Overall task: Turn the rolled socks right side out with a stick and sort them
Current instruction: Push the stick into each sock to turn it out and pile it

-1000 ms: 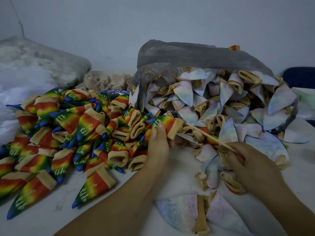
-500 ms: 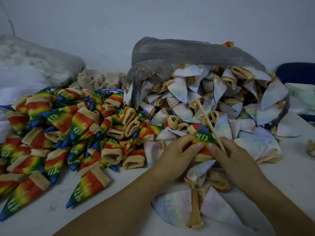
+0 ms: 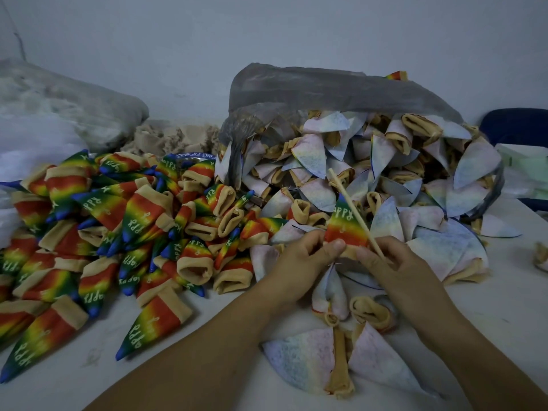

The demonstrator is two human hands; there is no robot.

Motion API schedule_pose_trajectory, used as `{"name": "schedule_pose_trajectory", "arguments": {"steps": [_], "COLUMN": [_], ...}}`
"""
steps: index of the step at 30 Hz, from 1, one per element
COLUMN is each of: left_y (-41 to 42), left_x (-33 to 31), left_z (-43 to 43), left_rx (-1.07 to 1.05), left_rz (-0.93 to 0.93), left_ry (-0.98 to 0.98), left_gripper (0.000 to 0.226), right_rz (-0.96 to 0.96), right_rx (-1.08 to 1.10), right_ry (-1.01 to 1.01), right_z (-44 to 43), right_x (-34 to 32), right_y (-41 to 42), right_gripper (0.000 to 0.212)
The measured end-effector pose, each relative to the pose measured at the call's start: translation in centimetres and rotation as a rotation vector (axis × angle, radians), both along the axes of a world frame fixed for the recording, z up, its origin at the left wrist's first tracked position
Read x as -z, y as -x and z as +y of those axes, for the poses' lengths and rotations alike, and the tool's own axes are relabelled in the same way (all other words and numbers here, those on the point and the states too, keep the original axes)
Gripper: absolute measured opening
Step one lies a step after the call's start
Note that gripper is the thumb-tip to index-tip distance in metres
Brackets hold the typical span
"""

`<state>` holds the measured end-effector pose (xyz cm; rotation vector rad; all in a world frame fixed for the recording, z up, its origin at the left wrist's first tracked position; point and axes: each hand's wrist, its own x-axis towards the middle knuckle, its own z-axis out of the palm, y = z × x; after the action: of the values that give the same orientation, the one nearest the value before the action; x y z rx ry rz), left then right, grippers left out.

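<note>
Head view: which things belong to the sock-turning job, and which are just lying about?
Job: held sock, stick, left hand, right hand, turned rainbow pile, pale unturned socks, grey bag.
Lying about: stuffed white sack, beige scraps, blue object at far right.

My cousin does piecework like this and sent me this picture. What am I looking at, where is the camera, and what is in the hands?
There is no machine here: a person wears a camera on the head, so the picture looks down over both forearms. The left hand and right hand pinch the tan cuff of one rainbow sock between them; the right hand also holds a thin wooden stick that slants up along the sock. On the white table, a heap of rainbow socks lies at the left, and pale inside-out socks spill from a grey plastic bag behind the hands.
</note>
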<state>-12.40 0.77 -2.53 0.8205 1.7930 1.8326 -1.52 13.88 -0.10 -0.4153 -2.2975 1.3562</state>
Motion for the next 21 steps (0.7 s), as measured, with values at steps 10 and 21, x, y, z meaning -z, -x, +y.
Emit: {"name": "schedule_pose_trajectory", "arguments": {"steps": [10, 21], "left_y": [-0.11, -0.12], "left_x": [-0.33, -0.14], "left_z": [-0.32, -0.12], "left_rx": [0.158, 0.239], "left_rz": [-0.307, -0.444], "left_ry": [-0.228, -0.291], "left_gripper": [0.036, 0.028], "right_rz": [-0.033, 0.066], "right_rx": [-0.107, -0.104], "right_ry": [0.050, 0.149], "right_z": [-0.03, -0.32], "right_x": [0.20, 0.85], "right_y": [-0.05, 0.34], "right_gripper": [0.028, 0.022]}}
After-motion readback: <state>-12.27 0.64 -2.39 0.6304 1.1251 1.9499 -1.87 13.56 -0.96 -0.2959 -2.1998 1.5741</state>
